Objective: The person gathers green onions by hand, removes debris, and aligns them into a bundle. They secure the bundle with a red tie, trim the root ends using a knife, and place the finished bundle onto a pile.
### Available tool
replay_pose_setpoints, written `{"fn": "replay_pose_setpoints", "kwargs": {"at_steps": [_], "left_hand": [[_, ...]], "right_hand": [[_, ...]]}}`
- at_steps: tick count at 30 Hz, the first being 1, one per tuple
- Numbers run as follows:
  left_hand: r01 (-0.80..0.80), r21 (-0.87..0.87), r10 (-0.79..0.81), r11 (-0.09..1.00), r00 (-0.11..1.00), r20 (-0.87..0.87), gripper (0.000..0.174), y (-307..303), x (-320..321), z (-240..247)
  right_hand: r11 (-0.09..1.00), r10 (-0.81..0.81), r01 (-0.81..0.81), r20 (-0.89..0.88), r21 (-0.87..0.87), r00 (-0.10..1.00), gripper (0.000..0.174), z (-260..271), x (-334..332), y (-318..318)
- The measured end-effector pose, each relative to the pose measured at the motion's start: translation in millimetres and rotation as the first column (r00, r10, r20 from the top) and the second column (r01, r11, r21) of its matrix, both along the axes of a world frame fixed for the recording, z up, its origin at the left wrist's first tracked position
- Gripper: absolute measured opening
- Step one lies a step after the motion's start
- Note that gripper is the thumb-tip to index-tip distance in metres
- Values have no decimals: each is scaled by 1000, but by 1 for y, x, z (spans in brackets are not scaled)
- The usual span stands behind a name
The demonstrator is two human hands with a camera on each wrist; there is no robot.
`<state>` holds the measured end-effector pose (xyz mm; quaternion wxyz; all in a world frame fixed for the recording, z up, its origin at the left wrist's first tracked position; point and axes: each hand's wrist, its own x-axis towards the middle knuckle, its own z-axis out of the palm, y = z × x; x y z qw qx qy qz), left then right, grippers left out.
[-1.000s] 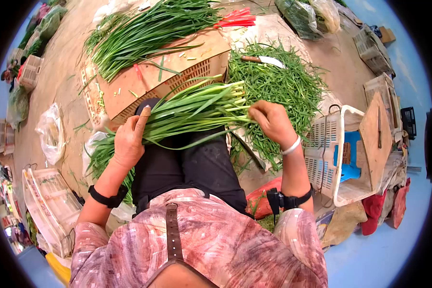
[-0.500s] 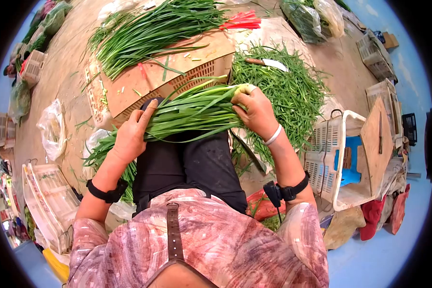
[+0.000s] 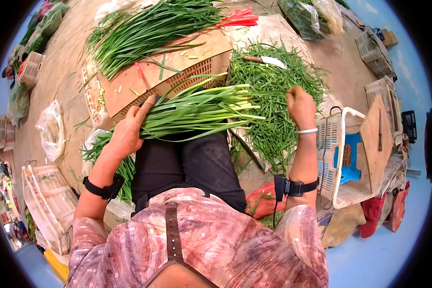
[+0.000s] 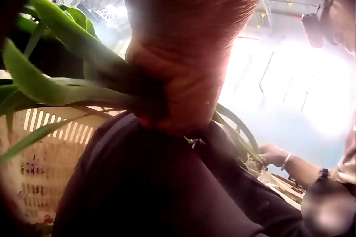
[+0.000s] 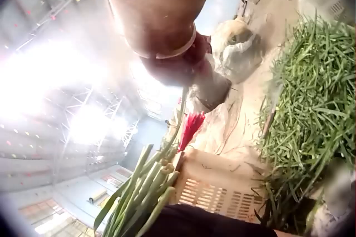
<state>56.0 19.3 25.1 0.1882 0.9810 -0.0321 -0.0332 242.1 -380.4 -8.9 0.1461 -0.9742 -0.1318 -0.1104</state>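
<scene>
My left hand (image 3: 129, 132) grips a bunch of garlic chives (image 3: 197, 113) above my lap, its pale cut ends pointing right. In the left wrist view the same hand (image 4: 178, 90) is curled round the flat green leaves (image 4: 72, 81). Out to the right of the cut ends, my right hand (image 3: 301, 108) has its fingers curled. A thin green stalk (image 5: 182, 116) runs from these fingers to the bunch in the right wrist view, pinched at its upper end. The fingertips themselves are mostly hidden there.
A board-topped crate (image 3: 168, 67) ahead carries a larger pile of chives (image 3: 153, 36) and red ties (image 3: 237, 18). Right of it, a knife (image 3: 266, 60) lies on heaped loose greens (image 3: 273, 110). A white crate (image 3: 338, 158) stands at my right, a plastic bag (image 3: 51, 129) at left.
My right hand first moved in over the bunch's cut ends, then drew away to the right with a stalk. The left hand has kept its hold on the bunch.
</scene>
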Motion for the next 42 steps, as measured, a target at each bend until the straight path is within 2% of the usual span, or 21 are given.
{"fn": "replay_pose_setpoints", "kwargs": {"at_steps": [1,3,4,6,8,9,10,13,17,21,23,27,28,31,32,33,35,37,39,41,42], "left_hand": [[-2,1,2,1000,1000,-4,97,0,0,0],[1,-3,-1,1000,1000,8,97,0,1,-1],[10,-7,-10,1000,1000,15,97,1,1,-2],[12,1,-12,1000,1000,27,97,0,2,-3],[12,9,-12,1000,1000,24,97,-1,0,-4],[10,10,-10,1000,1000,19,96,-2,0,-3],[9,11,-9,1000,1000,15,96,-3,1,-2],[40,-1,-40,999,998,43,96,-1,2,-4],[9,1,-9,1000,1000,12,95,-1,3,0],[23,33,-24,999,999,30,93,-5,2,-3],[2,23,-4,1000,996,88,93,-6,-1,-5],[-48,-23,51,999,981,189,94,-6,-6,-13],[-46,-26,51,999,977,207,94,-6,-6,-14],[-20,-31,27,999,973,227,94,-4,-5,-14],[-2,-32,9,999,975,224,94,-3,-5,-14],[-10,-32,17,999,975,220,94,-2,-7,-14],[-32,-81,45,996,984,171,92,-2,-6,-12],[10,-54,-1,998,988,156,92,-3,-3,-10],[38,-26,-35,999,990,138,91,-2,-2,-10],[27,-31,-23,999,994,104,93,-2,-2,-11],[23,-32,-19,999,994,103,93,-2,-3,-11]], "right_hand": [[975,-167,180,-105,130,980,19,7,1,-2],[931,-323,311,-32,-193,946,18,18,-6,-2],[929,-328,316,-35,-193,944,18,22,-12,2],[996,79,-84,189,21,979,16,29,-18,15],[877,371,-356,17,322,928,12,30,-27,44],[767,533,-518,73,378,843,10,25,-30,60],[773,588,-576,42,266,808,11,25,-32,75],[743,656,-657,56,126,753,15,8,-19,96],[718,684,-670,-18,188,729,18,17,-30,100],[756,655,-644,-127,115,745,22,19,-47,99],[785,609,-610,45,106,792,19,25,-59,99],[721,651,-670,160,175,742,17,37,-68,92],[692,696,-686,46,223,717,15,39,-68,89],[621,760,-709,-34,334,649,19,30,-57,82],[573,755,-656,-5,492,656,18,28,-55,83],[600,697,-372,-235,708,677,13,31,-56,76],[294,732,26,-243,955,637,9,16,-45,69],[268,692,188,-324,945,645,3,-1,-31,48],[31,681,343,-271,939,680,6,-10,-21,33],[47,621,396,-337,917,707,9,-12,-8,11],[502,306,398,-588,768,748,14,-6,-4,4]]}}
